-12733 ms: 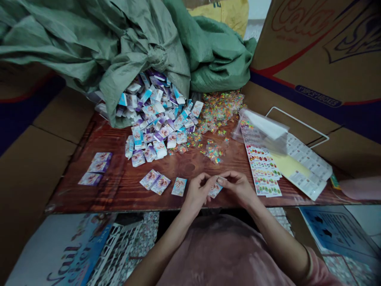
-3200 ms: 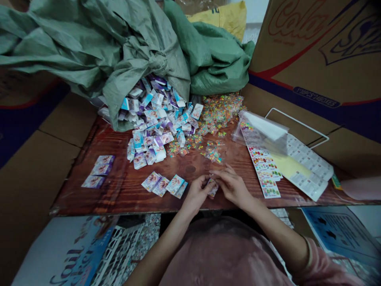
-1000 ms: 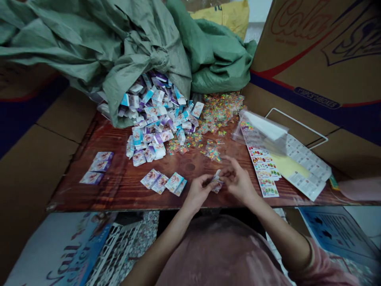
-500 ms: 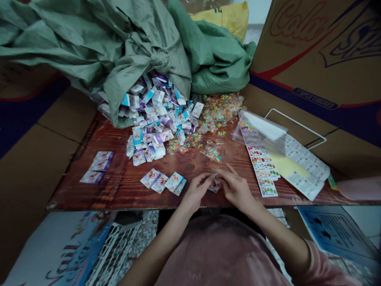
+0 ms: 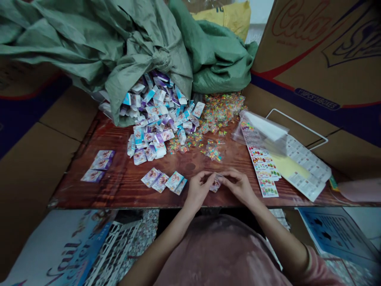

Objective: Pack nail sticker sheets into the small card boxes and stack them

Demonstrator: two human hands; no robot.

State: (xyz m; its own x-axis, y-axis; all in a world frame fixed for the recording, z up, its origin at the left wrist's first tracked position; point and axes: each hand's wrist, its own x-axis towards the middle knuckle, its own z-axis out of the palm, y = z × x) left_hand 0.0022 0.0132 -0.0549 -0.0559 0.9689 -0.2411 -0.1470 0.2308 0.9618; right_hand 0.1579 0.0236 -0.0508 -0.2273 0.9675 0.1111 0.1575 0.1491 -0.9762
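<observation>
Close to the table's front edge, my left hand [image 5: 199,189] and my right hand [image 5: 239,186] meet at a small printed box [image 5: 214,185] with a picture of a hand on it. My left fingers are closed at its left side. The right thumb and fingers pinch at its upper right end; the fingers partly cover that end. To the left of my hands lie two purple-and-white boxes [image 5: 160,182] and a pair of blue ones [image 5: 176,182]. Beyond my hands are small clear packets of coloured bits [image 5: 213,152].
A heap of small boxes [image 5: 162,115] spills from a green sack [image 5: 154,47]. Several purple boxes [image 5: 98,165] sit at left. At right lie sticker sheets [image 5: 264,171], printed sheets [image 5: 309,167] and a clear plastic bag [image 5: 258,131]. Large cartons [image 5: 315,59] flank the wooden table [image 5: 119,196].
My right fingers have drawn in from an outstretched position to a pinch at the box's upper end. The left hand stays nearly in place. The view has shifted slightly.
</observation>
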